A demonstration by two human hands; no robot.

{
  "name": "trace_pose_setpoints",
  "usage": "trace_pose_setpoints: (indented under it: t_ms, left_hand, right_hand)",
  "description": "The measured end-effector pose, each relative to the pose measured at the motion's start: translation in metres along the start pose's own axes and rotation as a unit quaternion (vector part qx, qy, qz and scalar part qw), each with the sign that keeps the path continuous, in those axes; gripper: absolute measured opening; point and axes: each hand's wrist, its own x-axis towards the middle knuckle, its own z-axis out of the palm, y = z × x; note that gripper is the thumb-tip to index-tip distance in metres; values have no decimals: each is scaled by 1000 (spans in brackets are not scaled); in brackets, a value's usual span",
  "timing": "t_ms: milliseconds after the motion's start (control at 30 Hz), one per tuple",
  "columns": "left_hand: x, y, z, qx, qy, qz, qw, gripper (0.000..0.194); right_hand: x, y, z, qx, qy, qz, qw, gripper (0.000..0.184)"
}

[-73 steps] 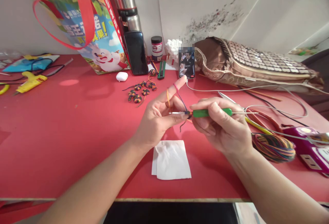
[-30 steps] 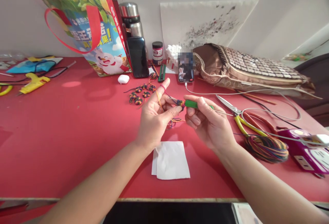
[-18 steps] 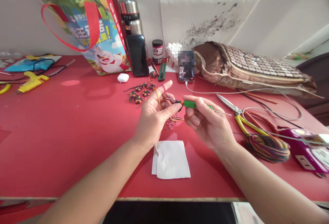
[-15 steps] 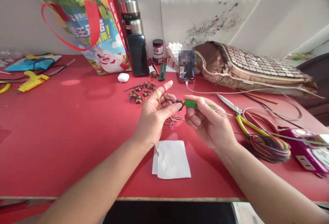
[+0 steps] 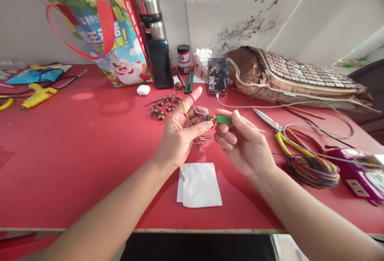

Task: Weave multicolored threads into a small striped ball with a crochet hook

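Observation:
My right hand [image 5: 244, 141] is closed around the green handle of a crochet hook [image 5: 224, 120], whose thin metal shaft points left. On that shaft sits a small multicoloured crochet piece [image 5: 211, 118], pinched between the thumb and fingers of my left hand [image 5: 180, 133]. Yarn [image 5: 186, 111] in orange and red loops round my raised left index finger. Loose yarn strands [image 5: 200, 142] hang or lie just below the left fingers. Several finished-looking crochet rounds [image 5: 161, 115] lie on the red table [image 5: 90, 165] beyond my left hand.
White folded tissue [image 5: 201, 185] lies in front of me. To the right are scissors [image 5: 280, 129], a yarn bundle [image 5: 313, 171] and a purple power strip [image 5: 354, 173]. A propped phone [image 5: 217, 79], dark phone [image 5: 160, 63], carrier bag [image 5: 120, 45] and sequined bag [image 5: 300, 75] stand behind; a yellow glue gun [image 5: 39, 95] lies left.
Since the earliest frame both hands have shifted slightly up and left, and the hook's handle lies farther inside the right hand. In the last half second the right fingers have moved a little.

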Motion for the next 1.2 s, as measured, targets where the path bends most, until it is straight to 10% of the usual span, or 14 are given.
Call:
trace_pose_setpoints:
  t_ms: [567, 867, 1200]
  left_hand:
    - [0, -2, 1, 98, 46, 31, 994, 55]
    - [-10, 2, 12, 127, 66, 21, 990, 96]
    - [-17, -2, 21, 135, 89, 50, 986, 108]
  right_hand:
    - [-1, -2, -5, -70, -9, -64, 995, 19]
    - [-7, -2, -3, -106, -7, -119, 987, 20]
    - [-16, 11, -5, -315, 8, -314, 896, 27]
